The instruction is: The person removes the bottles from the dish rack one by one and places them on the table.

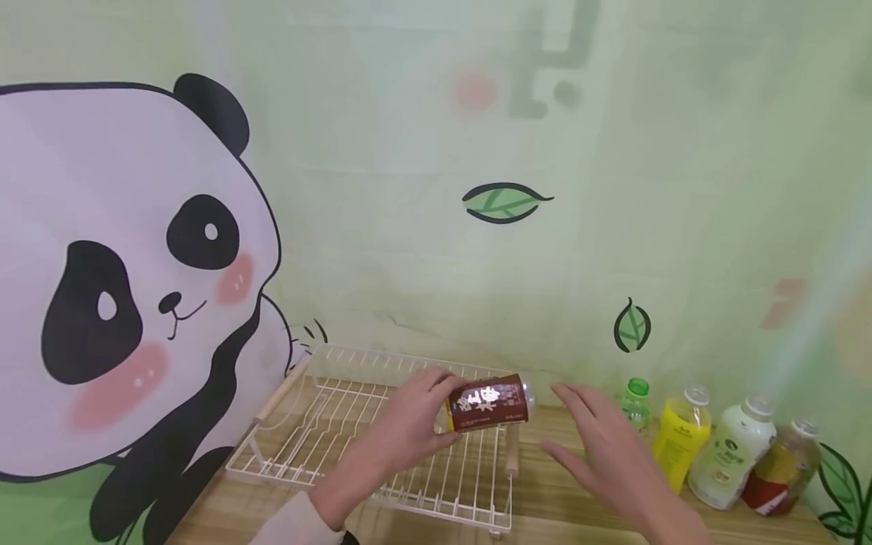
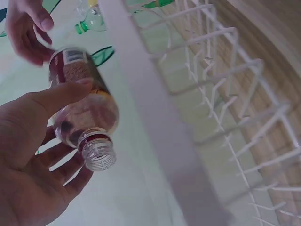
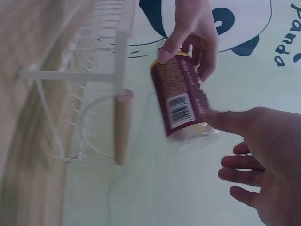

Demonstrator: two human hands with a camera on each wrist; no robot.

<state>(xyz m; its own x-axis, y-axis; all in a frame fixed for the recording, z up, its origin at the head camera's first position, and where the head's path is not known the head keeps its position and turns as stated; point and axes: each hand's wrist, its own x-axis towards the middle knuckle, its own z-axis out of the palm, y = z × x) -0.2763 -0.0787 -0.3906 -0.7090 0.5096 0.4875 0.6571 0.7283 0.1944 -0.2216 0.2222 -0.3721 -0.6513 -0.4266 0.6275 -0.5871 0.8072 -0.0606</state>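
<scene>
Above the dish rack, my left hand (image 1: 402, 424) holds a clear plastic bottle (image 1: 489, 403) with a dark red label, tipped onto its side. Thumb and fingers grip it around the shoulder end, and its threaded neck (image 2: 99, 153) shows without a cap in the left wrist view. The base points right, toward my right hand (image 1: 609, 446). That hand has its thumb and fingers spread, a short gap from the base in the head view. A barcode and brown printed panel on the label (image 3: 181, 94) face the right wrist camera.
The white wire dish rack (image 1: 436, 512) with wooden handles (image 1: 512, 450) stands on a wood-grain table (image 1: 572, 499). At the right stand a green bottle (image 1: 637, 409), a yellow bottle (image 1: 681, 439), a white bottle (image 1: 732, 454) and a brown bottle (image 1: 783, 469). A panda-printed backdrop (image 1: 381, 227) hangs behind.
</scene>
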